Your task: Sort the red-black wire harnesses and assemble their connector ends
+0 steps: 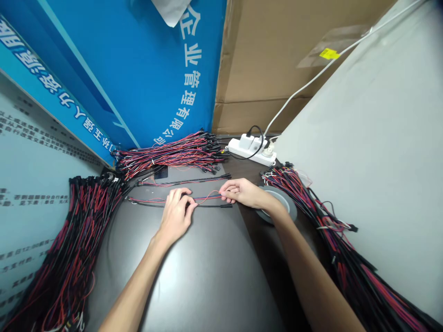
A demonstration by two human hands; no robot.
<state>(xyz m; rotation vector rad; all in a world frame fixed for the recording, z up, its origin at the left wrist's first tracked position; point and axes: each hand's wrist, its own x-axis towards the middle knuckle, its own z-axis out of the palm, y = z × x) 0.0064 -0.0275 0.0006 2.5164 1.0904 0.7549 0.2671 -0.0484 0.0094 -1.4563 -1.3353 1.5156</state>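
While left hand (176, 213) pinches red wire (208, 198), right hand (245, 192) likewise, both stretched forward

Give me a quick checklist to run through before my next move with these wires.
1. Right hand has the thin reddish wire: ok, pinched at the fingertips.
2. Left hand has it too: ok, thumb and finger meet on it.
3. Wire pulled straight between the hands: not ok, it bows.
4. Wire tip in view: cannot tell, the right fingers cover that part.
5. Separate dark cable behind the hands clear of fingers: ok, lying apart.
6. Grey ring clear of the right arm: not ok, the arm overlaps it in this view.
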